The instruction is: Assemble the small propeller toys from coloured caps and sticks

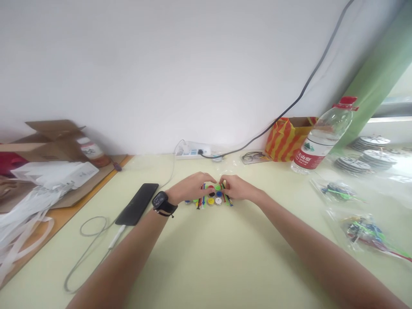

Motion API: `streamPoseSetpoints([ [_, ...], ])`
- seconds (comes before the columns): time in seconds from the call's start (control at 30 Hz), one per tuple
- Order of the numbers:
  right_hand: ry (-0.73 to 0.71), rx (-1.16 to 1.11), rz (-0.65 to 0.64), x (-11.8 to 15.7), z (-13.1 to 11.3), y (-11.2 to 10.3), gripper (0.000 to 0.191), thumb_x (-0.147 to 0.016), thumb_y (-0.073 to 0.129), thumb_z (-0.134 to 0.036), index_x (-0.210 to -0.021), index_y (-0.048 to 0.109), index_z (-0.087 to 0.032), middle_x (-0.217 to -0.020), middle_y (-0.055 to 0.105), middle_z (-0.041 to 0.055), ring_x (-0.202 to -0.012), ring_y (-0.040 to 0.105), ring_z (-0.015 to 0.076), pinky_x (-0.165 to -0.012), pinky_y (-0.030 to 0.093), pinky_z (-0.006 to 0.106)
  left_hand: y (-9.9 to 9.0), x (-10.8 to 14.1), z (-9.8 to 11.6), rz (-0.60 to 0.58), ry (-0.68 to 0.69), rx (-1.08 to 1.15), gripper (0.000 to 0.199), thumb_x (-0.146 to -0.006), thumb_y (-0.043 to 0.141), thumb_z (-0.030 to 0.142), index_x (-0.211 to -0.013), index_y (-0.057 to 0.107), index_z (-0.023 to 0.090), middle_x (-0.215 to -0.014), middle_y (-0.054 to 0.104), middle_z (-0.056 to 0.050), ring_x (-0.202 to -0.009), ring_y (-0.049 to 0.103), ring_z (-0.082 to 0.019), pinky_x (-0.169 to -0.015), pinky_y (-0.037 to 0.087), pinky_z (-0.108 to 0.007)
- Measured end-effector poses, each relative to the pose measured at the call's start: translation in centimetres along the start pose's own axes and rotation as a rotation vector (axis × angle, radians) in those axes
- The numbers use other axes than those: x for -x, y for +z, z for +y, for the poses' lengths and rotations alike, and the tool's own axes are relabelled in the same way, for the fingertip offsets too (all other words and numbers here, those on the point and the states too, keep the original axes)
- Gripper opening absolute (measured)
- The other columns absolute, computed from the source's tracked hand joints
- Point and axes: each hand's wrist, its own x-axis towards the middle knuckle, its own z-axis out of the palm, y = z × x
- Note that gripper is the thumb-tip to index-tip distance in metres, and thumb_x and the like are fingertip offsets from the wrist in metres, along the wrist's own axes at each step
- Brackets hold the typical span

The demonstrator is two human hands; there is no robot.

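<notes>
Small round pieces in several colours lie on the pale table between my two hands, among them a yellow piece (211, 201), a white piece (218, 201) and a blue piece (219, 194). Thin coloured strips (201, 201) stand or lie at their left side, and more strips (229, 200) are at the right. My left hand (193, 187) reaches over the left strips, thumb and forefinger apart around the far pieces. Beside the right strips, my right hand (236, 187) has bent fingers touching their upper end; whether it grips any is too small to tell.
A black phone (137, 204) with a white cable lies left, near an open cardboard box (54, 137). Behind is a power strip (193, 152). At right are a water bottle (323, 137), a striped bag (283, 139), bagged parts (363, 231) and stacked discs (352, 165).
</notes>
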Motion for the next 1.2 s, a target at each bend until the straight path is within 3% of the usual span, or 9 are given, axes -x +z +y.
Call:
streamPoseSetpoints([
  [0.23, 0.032, -0.1, -0.047, 0.3, -0.8, 0.3, 0.02, -0.088, 0.056, -0.011, -0.105, 0.054, -0.021, -0.081, 0.07, 0.0, -0.062, 0.067, 0.014, -0.053, 0.046, 0.021, -1.7, 1.0, -0.6, -0.017, -0.179, -0.043, 0.054, -0.095, 0.053, 0.064, -0.129, 0.069, 0.026, -0.132, 0.069, -0.007, -0.125, 0.06, -0.029, -0.101, 0.047, -0.036],
  [0.53, 0.068, -0.246, -0.101, 0.6, -1.8, 0.2, 0.022, -0.088, 0.054, -0.006, -0.103, 0.052, -0.021, -0.082, 0.068, 0.0002, -0.066, 0.072, 0.0161, -0.055, 0.051, 0.021, -1.2, 0.6, -0.5, -0.108, -0.127, -0.051, 0.058, -0.09, 0.059, 0.067, -0.129, 0.069, 0.026, -0.127, 0.072, -0.008, -0.123, 0.062, -0.031, -0.097, 0.048, -0.034],
  [0.67, 0.075, -0.261, -0.107, 0.6, -1.8, 0.2, 0.022, -0.089, 0.054, -0.007, -0.106, 0.053, -0.021, -0.083, 0.069, 0.0005, -0.066, 0.072, 0.0159, -0.056, 0.05, 0.022, -1.4, 0.9, -1.3, -0.083, -0.215, -0.059, 0.056, -0.097, 0.046, 0.064, -0.133, 0.066, 0.026, -0.137, 0.067, -0.008, -0.131, 0.057, -0.03, -0.105, 0.045, -0.038],
  [0.83, 0.014, -0.083, 0.014, 0.2, -1.5, -0.2, 0.02, -0.091, 0.057, -0.014, -0.11, 0.061, -0.02, -0.086, 0.072, 0.0027, -0.07, 0.066, 0.0155, -0.058, 0.045, 0.023, -1.5, 1.3, -2.3, -0.104, -0.309, -0.105, 0.06, -0.101, 0.039, 0.06, -0.142, 0.058, 0.02, -0.147, 0.059, -0.014, -0.138, 0.051, -0.032, -0.113, 0.04, -0.044],
  [0.93, -0.057, 0.006, 0.139, 0.5, -1.9, -1.8, 0.017, -0.092, 0.06, -0.018, -0.107, 0.066, -0.02, -0.087, 0.072, 0.003, -0.076, 0.064, 0.0158, -0.065, 0.043, 0.024, -1.4, 1.1, -2.1, -0.071, -0.274, -0.097, 0.061, -0.102, 0.038, 0.061, -0.145, 0.055, 0.022, -0.149, 0.056, -0.012, -0.138, 0.05, -0.031, -0.112, 0.04, -0.043],
  [1.0, -0.131, 0.024, 0.165, 1.4, -2.5, -3.8, 0.015, -0.096, 0.056, -0.023, -0.106, 0.067, -0.02, -0.08, 0.069, 0.0006, -0.071, 0.06, 0.0152, -0.064, 0.042, 0.025, -1.4, 0.9, -1.5, -0.03, -0.229, -0.078, 0.06, -0.102, 0.037, 0.061, -0.146, 0.054, 0.024, -0.149, 0.057, -0.01, -0.138, 0.05, -0.03, -0.113, 0.04, -0.042],
  [1.1, -0.237, 0.028, 0.148, 3.5, -3.0, -7.3, 0.027, -0.103, 0.046, -0.037, -0.102, 0.068, -0.021, -0.079, 0.067, 0.0009, -0.07, 0.058, 0.0158, -0.064, 0.042, 0.026, -1.7, 0.6, -0.4, 0.039, -0.162, -0.044, 0.057, -0.105, 0.031, 0.06, -0.144, 0.056, 0.026, -0.144, 0.06, -0.008, -0.134, 0.052, -0.027, -0.112, 0.039, -0.039],
  [1.2, -0.165, 0.052, 0.08, 6.2, -1.5, -9.8, 0.032, -0.103, 0.045, -0.044, -0.106, 0.069, -0.023, -0.095, 0.071, 0.0041, -0.083, 0.064, 0.0186, -0.071, 0.045, 0.027, -2.2, 0.4, 0.7, 0.08, -0.089, -0.04, 0.057, -0.103, 0.037, 0.063, -0.142, 0.057, 0.026, -0.14, 0.063, -0.007, -0.131, 0.053, -0.027, -0.109, 0.041, -0.037],
])
